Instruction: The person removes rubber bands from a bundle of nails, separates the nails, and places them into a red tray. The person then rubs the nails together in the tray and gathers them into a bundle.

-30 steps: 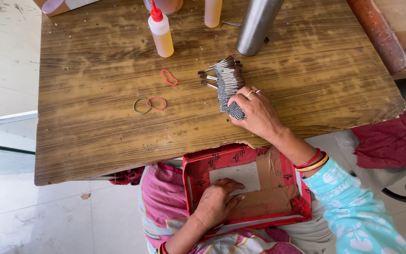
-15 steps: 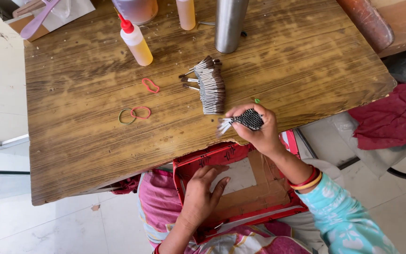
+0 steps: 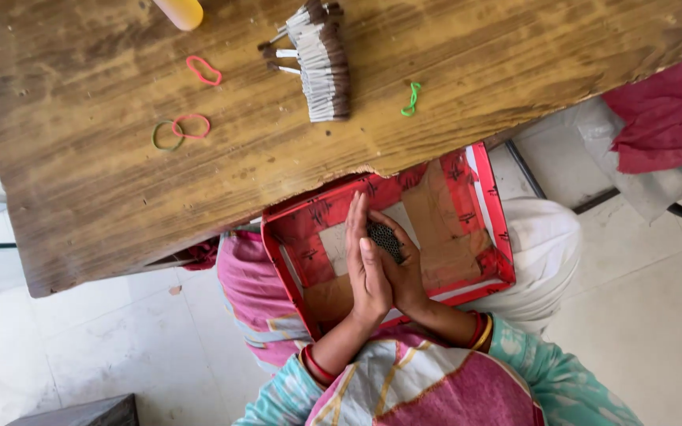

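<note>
Where the palms meet, most of the dark bundle of sticks [image 3: 385,239] is hidden; only its dotted end shows. Left hand [image 3: 368,268] and right hand [image 3: 404,272] press flat on it, fingers straight, over the red tray [image 3: 489,221] on the lap. At 12 o'clock, a second stick bundle [image 3: 324,63] lies on the wooden table [image 3: 104,197]; yellow bottle [image 3: 179,11] cut off at top edge
</note>
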